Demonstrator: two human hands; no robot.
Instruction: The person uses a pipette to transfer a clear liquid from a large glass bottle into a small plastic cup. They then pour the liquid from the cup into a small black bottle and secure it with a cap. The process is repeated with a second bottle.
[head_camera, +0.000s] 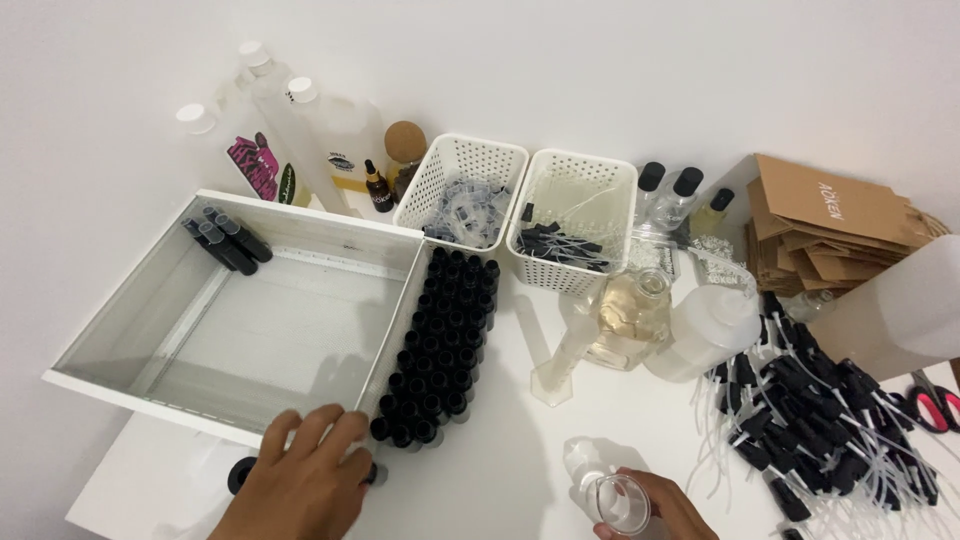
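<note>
The left hand lies palm down at the near edge of the table, fingers loosely spread and curled over a small black vial at the near corner of the vial block; whether the fingers actually pinch it cannot be told, since the hand covers most of it. A black cap sits just left of this hand. Beyond the hand is a shallow white tray, with a few dark vials lying in its far left corner. Behind the tray stand tall white bottles against the wall.

Just right of the left hand's fingertips begins the block of black vials, upright in tight rows along the tray's right wall. Beyond that block are two white baskets: the left basket holds clear caps, the right basket holds black spray tops with thin tubes.

Between the hands, farther back, a measuring cylinder stands upright, with a glass bottle of pale yellow liquid just beside it.

The right hand is at the bottom edge, fingers wrapped around a small clear glass vial, held tilted with its open mouth toward the camera.

Right of that hand and well apart sprawls a heap of black sprayers with tubes. Beyond them are a white jug, a stack of brown paper bags and red-handled scissors.
</note>
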